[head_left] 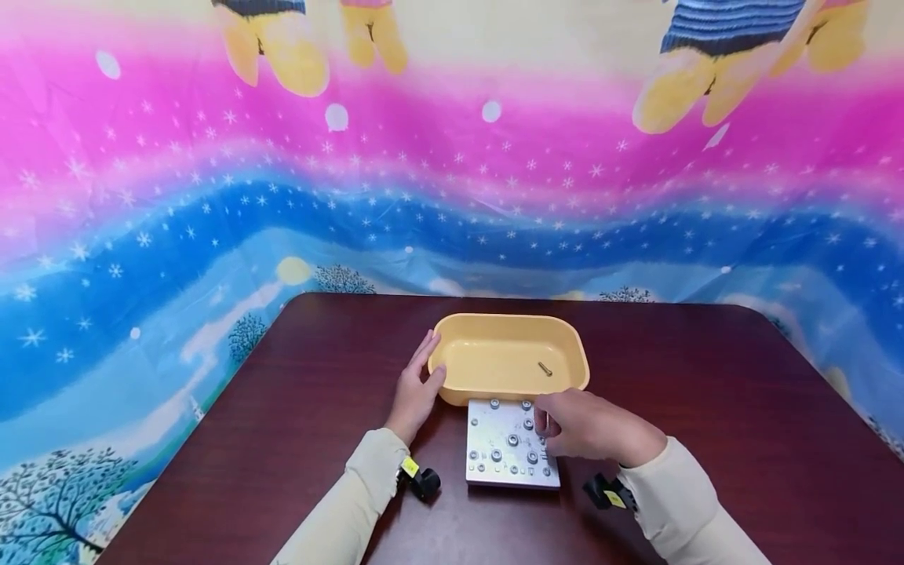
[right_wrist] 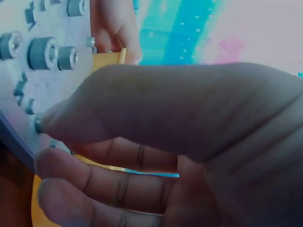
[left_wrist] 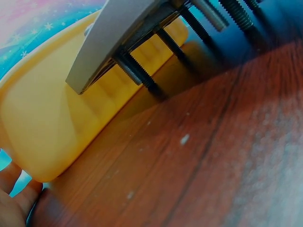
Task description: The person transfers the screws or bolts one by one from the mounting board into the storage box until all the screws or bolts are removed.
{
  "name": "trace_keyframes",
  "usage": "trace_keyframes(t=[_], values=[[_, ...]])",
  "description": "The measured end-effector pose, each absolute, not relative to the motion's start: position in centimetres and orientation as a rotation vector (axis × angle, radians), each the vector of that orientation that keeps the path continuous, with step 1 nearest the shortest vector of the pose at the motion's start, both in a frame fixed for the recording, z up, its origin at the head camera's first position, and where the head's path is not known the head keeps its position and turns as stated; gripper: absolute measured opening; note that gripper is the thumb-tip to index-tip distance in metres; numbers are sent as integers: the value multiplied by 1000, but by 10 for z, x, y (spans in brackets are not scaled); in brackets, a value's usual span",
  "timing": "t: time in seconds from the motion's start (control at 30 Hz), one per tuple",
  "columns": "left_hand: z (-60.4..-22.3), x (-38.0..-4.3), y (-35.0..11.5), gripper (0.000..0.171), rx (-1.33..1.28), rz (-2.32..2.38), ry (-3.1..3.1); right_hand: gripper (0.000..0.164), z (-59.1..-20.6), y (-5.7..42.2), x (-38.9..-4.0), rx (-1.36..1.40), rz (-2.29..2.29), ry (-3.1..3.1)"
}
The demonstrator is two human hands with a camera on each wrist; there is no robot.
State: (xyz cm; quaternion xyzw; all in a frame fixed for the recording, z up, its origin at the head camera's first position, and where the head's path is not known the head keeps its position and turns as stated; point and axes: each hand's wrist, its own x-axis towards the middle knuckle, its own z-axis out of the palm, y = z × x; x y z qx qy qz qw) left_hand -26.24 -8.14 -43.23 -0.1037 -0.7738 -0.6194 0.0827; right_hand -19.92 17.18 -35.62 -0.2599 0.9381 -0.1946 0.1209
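A metal plate (head_left: 487, 435) studded with several socket-head bolts lies in front of a yellow plastic bin (head_left: 508, 390). My right hand (head_left: 593, 428) is at the plate's right side. In the right wrist view its thumb and index finger pinch a small screw (right_wrist: 39, 124) near the plate's edge, mostly hidden by the thumb tip. At the bin's left end rests my left hand (head_left: 415, 392), fingers straight along the outer wall and thumb by the near rim. One loose brass-coloured screw (head_left: 544, 368) lies inside the bin.
Threaded bolt shanks (left_wrist: 173, 43) stick out beneath the plate, above the dark wooden table (head_left: 318, 377). A patterned cloth (head_left: 452, 196) hangs behind the table's far edge. Black wrist cameras (head_left: 425, 482) are strapped to both wrists.
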Motion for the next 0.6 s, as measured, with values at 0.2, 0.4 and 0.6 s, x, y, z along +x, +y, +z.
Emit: trace_keyframes(t=[0.2,0.4,0.6], values=[[-451,-275,-82,53,-307,-1869,-2296,20,-362,167,-199,-721,-521,2749],[-468,-286,-82,53,-292,-1866,-2267,19,-364,163,-198,-673,-512,2773],[-468,-285,-82,54,-288,-1860,-2271,18,-365,162,-198,-646,-524,2781]])
